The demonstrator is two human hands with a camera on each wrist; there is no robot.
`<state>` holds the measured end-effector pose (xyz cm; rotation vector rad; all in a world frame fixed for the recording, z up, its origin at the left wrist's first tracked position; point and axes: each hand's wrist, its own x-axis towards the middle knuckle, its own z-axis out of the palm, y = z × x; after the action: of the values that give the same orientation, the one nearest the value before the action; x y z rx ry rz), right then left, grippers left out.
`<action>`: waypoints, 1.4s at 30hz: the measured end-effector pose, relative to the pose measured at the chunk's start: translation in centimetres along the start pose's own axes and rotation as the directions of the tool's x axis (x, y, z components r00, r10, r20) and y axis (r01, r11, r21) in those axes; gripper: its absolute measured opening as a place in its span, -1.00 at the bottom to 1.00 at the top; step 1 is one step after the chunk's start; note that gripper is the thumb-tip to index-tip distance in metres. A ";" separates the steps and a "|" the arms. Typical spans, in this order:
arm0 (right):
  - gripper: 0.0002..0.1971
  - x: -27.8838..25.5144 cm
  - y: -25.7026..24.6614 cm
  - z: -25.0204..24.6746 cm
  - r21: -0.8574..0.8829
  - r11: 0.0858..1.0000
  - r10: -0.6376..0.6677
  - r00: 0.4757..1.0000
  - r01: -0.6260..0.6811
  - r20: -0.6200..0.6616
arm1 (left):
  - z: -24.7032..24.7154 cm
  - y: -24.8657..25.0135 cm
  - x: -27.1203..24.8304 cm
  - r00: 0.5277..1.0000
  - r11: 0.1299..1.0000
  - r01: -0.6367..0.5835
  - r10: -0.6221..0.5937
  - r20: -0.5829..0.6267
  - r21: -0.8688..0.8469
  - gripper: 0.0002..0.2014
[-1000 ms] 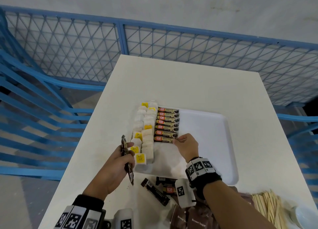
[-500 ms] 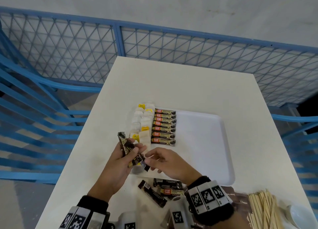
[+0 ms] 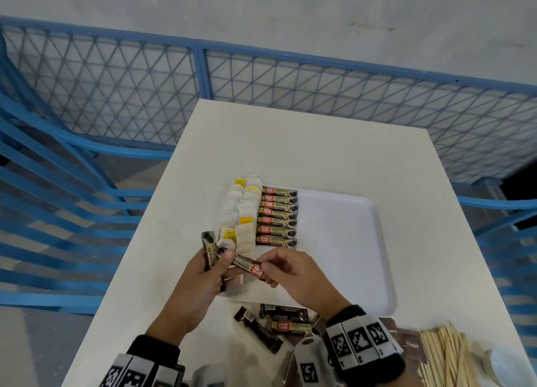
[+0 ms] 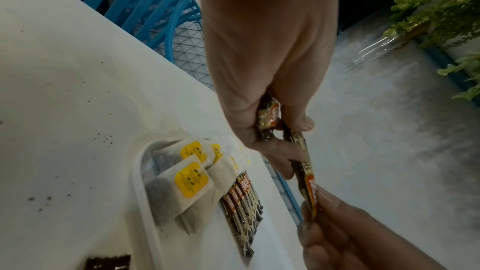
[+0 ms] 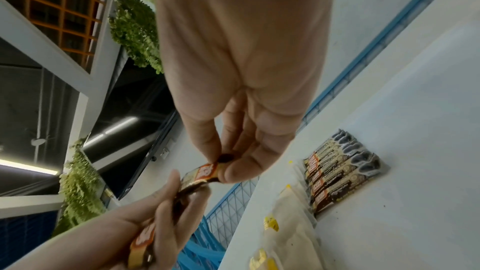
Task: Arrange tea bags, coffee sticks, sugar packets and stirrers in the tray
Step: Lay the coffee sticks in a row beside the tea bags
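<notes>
A white tray [image 3: 348,241] lies on the table with two columns of tea bags [image 3: 242,212] at its left and a column of dark coffee sticks [image 3: 277,215] beside them. My left hand [image 3: 203,273] grips a small bunch of coffee sticks [image 3: 209,250] above the tray's near left corner. My right hand [image 3: 286,273] pinches the red end of one coffee stick [image 3: 248,266], whose other end lies at my left thumb. The pinch also shows in the left wrist view on that coffee stick [image 4: 307,176] and in the right wrist view [image 5: 205,172].
Three loose coffee sticks [image 3: 279,319] lie on the table in front of the tray. A bundle of wooden stirrers [image 3: 444,354] and brown sugar packets [image 3: 406,340] sit at the near right. A blue mesh railing [image 3: 261,81] runs behind the table.
My right hand left the row of coffee sticks in the tray, came back to my left hand and took hold of one stick from the bunch there.
</notes>
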<state>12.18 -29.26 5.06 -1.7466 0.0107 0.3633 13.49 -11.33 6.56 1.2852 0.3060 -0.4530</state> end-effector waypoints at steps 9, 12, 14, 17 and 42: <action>-0.89 -0.1 -0.3 -0.6 0.080 0.993 0.084 0.996 -0.082 -0.022 | -0.5 -0.7 0.3 0.997 0.996 -0.021 0.027 -0.069 0.092 -0.96; -0.89 -0.1 -0.1 -0.1 0.187 0.970 0.153 0.988 -0.154 0.022 | 0.2 -1.1 0.2 0.999 0.997 -0.021 0.025 -0.040 0.075 -0.94; -0.90 0.0 0.0 0.2 0.327 0.933 0.154 0.988 -0.150 0.014 | 0.7 -1.4 0.0 1.000 0.995 0.001 -0.002 0.011 0.102 -0.95; -0.93 0.1 -0.3 0.2 0.601 0.795 0.138 0.989 -0.078 -0.054 | 1.0 -2.2 -0.1 0.993 0.963 0.047 -0.073 0.091 0.264 -0.95; -0.89 -0.3 1.3 -0.8 -0.025 0.990 0.138 0.978 -0.136 0.159 | 0.8 -0.5 1.2 0.994 0.928 -0.048 0.080 -0.071 0.369 -0.95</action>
<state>11.84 -30.33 4.05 -1.7301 0.0133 0.6059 14.29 -12.41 5.79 1.6800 0.2567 -0.4121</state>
